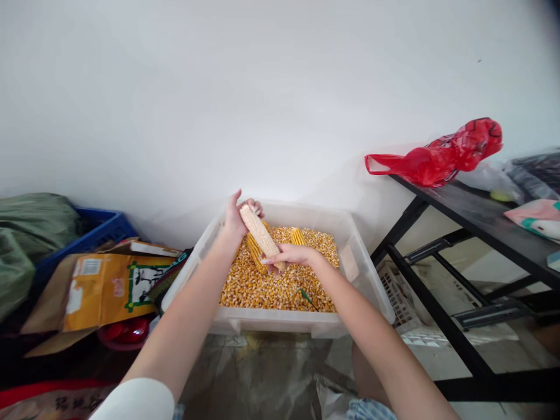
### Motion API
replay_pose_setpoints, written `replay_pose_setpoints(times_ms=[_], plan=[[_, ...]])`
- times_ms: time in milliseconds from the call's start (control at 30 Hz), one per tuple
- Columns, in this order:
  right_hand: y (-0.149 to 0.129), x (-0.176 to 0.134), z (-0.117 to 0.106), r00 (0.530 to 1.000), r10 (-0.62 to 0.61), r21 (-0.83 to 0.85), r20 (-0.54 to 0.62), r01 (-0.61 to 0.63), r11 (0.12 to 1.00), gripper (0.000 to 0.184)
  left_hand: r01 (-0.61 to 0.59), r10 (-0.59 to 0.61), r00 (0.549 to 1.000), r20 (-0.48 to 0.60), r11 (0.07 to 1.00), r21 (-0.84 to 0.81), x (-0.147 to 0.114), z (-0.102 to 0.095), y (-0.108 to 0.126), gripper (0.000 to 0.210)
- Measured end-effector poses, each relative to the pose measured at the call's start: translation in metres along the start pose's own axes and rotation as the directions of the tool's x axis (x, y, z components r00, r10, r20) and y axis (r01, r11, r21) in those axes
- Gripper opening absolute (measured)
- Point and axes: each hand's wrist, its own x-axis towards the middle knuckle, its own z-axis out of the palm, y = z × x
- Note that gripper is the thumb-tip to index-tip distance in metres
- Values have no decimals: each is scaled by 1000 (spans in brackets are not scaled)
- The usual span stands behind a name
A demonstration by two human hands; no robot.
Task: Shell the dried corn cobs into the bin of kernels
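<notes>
Left fingers (257, 206) curl round the far end of the bare cob (259, 229), right fingers (275, 259) clamp its near end; I'd guess for steadiness. Tub (280, 318) below them keeps kernels (262, 293) corralled.

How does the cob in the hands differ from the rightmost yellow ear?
The bare cob is pale and stripped; the yellow ear shows rows of kernels. The cob is held in the left hand and right hand; the ear rests amid loose grain in the tub. Both are corn.
</notes>
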Motion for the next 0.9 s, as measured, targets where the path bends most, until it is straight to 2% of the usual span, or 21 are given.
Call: replay_pose_setpoints(times_ms=[33, 67, 100, 133, 167, 200, 233, 267, 300, 367, 433, 500, 633, 667, 733, 800, 900], plan=[[1, 0, -1, 1000, 10, -57, -26, -11, 998, 46, -23, 23, 999, -30, 1000, 8, 2, -3, 1, 47], [2, 1, -3, 995, -9, -130, -99, -4, 992, 45, -43, 44, 997, -62, 999, 21, 6, -7, 2, 46], [3, 2, -5, 973, -62, -224, -222, 11, 974, 43, -64, 67, 992, -108, 997, 36, 9, -11, 2, 43], [4, 3, -8, 915, -148, -336, -376, 14, 942, 39, -81, 89, 982, -165, 995, 55, 13, -15, 1, 40], [5, 3, -11, 814, -253, -450, -522, -11, 893, 36, -74, 92, 973, -210, 993, 92, 17, -18, -1, 37], [6, 3, -16, 684, -363, -548, -633, -65, 834, 33, -40, 75, 966, -249, 989, 144, 20, -21, -3, 36], [7, 2, -20, 556, -454, -615, -697, -137, 776, 33, 15, 40, 958, -285, 982, 187, 23, -23, -6, 35], [8, 1, -25, 463, -520, -654, -718, -192, 732, 35, 79, -9, 953, -302, 972, 219, 25, -25, -8, 36], [8, -1, -30, 401, -559, -670, -726, -230, 706, 39, 151, -71, 950, -305, 957, 247, 25, -26, -10, 38], [9, -5, -37, 346, -595, -684, -726, -271, 677, 43, 289, -215, 940, -267, 915, 282, 24, -26, -12, 45], [10, -9, -41, 322, -613, -692, -722, -297, 658, 44, 374, -324, 924, -202, 873, 313, 20, -27, -12, 54], [12, -11, -44, 292, -632, -696, -718, -318, 644, 46, 382, -352, 924, -148, 853, 356, 16, -28, -12, 52], [20, -12, -53, 191, -611, -636, -768, -335, 695, 62, 240, -275, 962, 5, 849, 471, 9, -24, -11, 38], [24, -12, -57, 178, -575, -598, -798, -342, 724, 67, 194, -255, 965, 56, 846, 496, 6, -22, -9, 38], [32, -13, -65, 182, -431, -467, -884, -392, 792, 70, 108, -210, 969, 127, 828, 550, -2, -17, -4, 38], [43, -15, -72, 251, -239, -335, -938, -480, 811, 63, 29, -154, 977, 148, 782, 623, -18, -13, 5, 39], [61, -16, -75, 456, -56, -360, -888, -616, 701, 67, -126, -21, 985, 174, 606, 785, -58, -14, 24, 39]])
